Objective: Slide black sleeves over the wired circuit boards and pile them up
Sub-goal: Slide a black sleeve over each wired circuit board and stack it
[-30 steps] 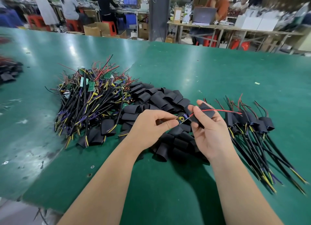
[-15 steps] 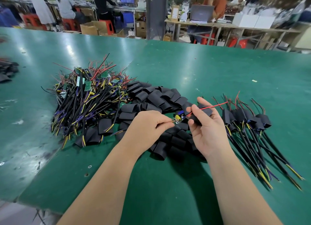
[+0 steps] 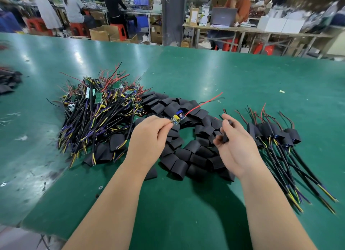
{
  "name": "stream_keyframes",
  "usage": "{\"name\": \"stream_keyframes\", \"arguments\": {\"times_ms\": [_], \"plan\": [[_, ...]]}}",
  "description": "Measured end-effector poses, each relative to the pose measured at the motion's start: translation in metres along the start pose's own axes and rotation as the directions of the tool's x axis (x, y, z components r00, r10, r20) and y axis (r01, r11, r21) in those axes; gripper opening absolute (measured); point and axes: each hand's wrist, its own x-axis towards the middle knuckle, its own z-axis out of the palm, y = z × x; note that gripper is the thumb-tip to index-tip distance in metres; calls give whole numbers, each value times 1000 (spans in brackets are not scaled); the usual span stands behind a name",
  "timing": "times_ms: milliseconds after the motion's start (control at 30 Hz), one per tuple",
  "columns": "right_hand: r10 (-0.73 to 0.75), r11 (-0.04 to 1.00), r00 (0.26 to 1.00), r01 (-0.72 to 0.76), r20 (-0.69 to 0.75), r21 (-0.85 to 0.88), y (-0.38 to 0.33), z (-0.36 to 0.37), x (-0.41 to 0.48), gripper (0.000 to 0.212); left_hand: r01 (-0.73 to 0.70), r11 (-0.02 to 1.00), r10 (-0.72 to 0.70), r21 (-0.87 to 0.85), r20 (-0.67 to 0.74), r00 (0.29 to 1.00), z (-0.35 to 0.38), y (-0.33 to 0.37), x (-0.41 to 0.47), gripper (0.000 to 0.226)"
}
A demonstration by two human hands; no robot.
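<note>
My left hand (image 3: 149,137) pinches a small wired circuit board (image 3: 178,117) with blue and yellow parts; its red wire (image 3: 205,101) sticks up to the right. My right hand (image 3: 233,143) grips a black sleeve (image 3: 226,133) between thumb and fingers, apart from the board. A heap of loose black sleeves (image 3: 186,152) lies under both hands. To the left is a tangle of unsleeved wired boards (image 3: 97,111). At the right lies a pile of sleeved boards (image 3: 276,135) with their cables running toward me.
The green table (image 3: 242,77) stretches far back and to both sides. More black sleeves (image 3: 7,81) lie at the far left edge. People sit at benches beyond the table, with a laptop (image 3: 223,17), boxes and red stools.
My hands have moved apart: the board with its red wire is out of the sleeve and held up by my left hand, while my right hand keeps the sleeve.
</note>
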Motion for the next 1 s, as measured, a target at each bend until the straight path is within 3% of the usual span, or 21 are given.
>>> {"name": "stream_keyframes", "arguments": {"times_ms": [233,400,467,567,633,1000], "plan": [[-18,990,999,22,-33,142,-9,-9,3,18,-31,999,32,-34,7,999,1,1,-1,8],[-21,971,998,33,-56,237,-10,-21,6,5,-52,997,51,-64,-20,999,1,2,-1,6],[-7,934,996,39,-92,355,-11,-24,5,4,-49,996,47,-74,-31,998,1,2,-1,6],[71,834,983,33,-167,551,-15,-27,1,25,-51,995,48,-88,-35,998,2,1,-1,7],[125,779,973,26,-195,627,-18,-27,0,26,-57,994,55,-96,-32,998,2,1,0,7],[91,749,985,28,-144,662,-24,-20,-5,22,-81,994,81,-79,-6,997,3,1,-2,7]]}}
